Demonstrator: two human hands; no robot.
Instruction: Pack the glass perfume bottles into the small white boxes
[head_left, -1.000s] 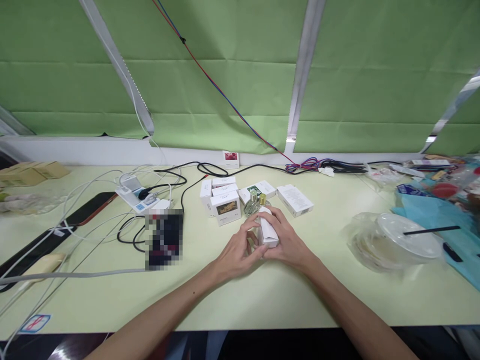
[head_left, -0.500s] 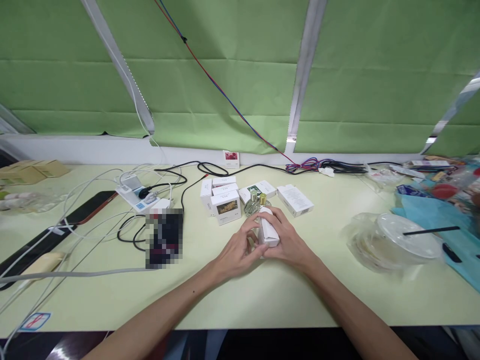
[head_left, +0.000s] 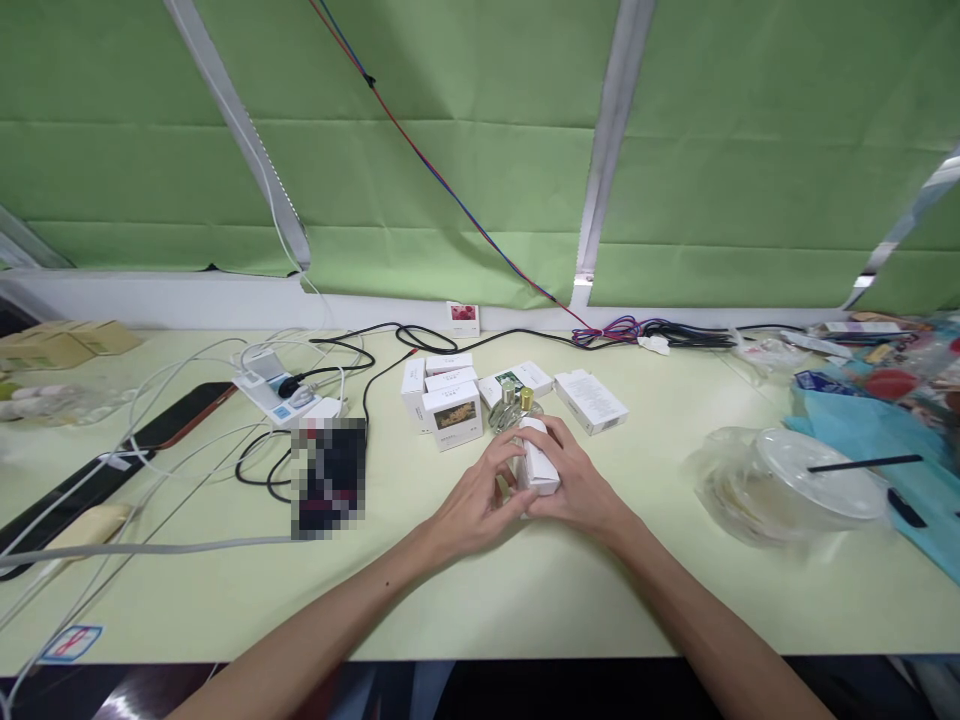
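Between my two hands is a small white box [head_left: 539, 470], low over the table and partly covered by fingers. My left hand [head_left: 480, 497] is curled against the box's left side, thumb at its near end. Wrapped round the right side is my right hand [head_left: 576, 487]. Just beyond my fingers stand small glass bottles, one with a gold cap [head_left: 526, 399] and one with a silver cap [head_left: 508, 390]. Behind them lies a white box with a dark green picture [head_left: 517, 380]. Several white boxes [head_left: 453, 413] stand grouped to the left; another white box [head_left: 591, 402] lies to the right.
A power strip [head_left: 283, 395] with tangled cables and a pixelated dark object [head_left: 330, 478] are at the left. A small pink-pictured box [head_left: 463, 319] leans at the back wall. To the right stand a lidded plastic tub [head_left: 821, 480] and a blue bag [head_left: 870, 420].
Almost nothing differs. The white box's near end sits slightly flatter between my hands, which keep their places.
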